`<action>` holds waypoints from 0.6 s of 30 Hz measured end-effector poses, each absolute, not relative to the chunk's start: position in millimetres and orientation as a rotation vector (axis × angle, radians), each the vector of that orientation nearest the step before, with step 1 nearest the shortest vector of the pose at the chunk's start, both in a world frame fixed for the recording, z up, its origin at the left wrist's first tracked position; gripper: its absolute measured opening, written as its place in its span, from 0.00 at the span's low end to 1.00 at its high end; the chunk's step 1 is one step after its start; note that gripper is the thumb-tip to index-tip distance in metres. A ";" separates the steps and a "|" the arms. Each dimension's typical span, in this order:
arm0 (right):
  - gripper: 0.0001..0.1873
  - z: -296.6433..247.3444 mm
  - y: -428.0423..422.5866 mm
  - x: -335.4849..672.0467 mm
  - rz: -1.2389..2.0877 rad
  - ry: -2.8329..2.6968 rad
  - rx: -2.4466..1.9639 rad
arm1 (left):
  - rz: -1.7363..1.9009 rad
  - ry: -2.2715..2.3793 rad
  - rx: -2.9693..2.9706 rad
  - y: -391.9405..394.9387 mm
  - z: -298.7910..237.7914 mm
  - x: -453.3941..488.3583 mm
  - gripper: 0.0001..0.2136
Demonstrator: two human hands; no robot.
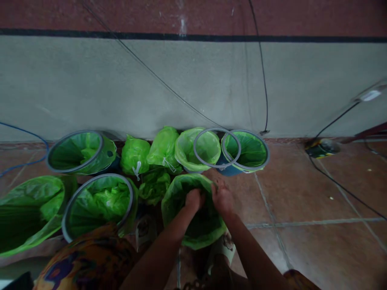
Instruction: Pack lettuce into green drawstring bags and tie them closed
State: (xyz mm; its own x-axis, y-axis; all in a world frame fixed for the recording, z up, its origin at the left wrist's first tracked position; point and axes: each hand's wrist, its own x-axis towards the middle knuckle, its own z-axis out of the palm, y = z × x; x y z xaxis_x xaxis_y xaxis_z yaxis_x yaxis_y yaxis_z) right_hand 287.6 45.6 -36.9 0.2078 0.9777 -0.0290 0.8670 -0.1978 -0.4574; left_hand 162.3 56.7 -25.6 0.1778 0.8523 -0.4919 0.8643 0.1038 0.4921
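Both my hands reach down into a bin lined with a green plastic bag (181,193) on the floor in front of me. My left hand (193,200) is closed on the bag's rim at its middle. My right hand (222,198) grips the same bag's edge just to the right, fingers curled. A loose grey ring (198,159) rests tilted against two lined bins just beyond my hands.
Several green-lined bins with grey rings (75,151) (96,205) (246,151) stand along the grey wall (181,84). Tied green bags (134,155) lie between them. Black cables (263,80) run down the wall and across the tiled floor (302,193) at right.
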 end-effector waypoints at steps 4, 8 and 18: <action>0.19 -42.0 65.2 283.3 0.437 -1.703 -2.039 | 0.413 1.728 1.841 60.5 -19.5 148.1 0.12; 0.16 -46.1 74.0 280.8 0.527 -1.656 -2.037 | 0.641 1.553 2.146 77.7 -7.4 142.9 0.10; 0.16 -49.3 86.2 285.6 0.626 -1.332 -2.221 | 0.375 1.595 2.329 103.5 -25.2 137.3 0.14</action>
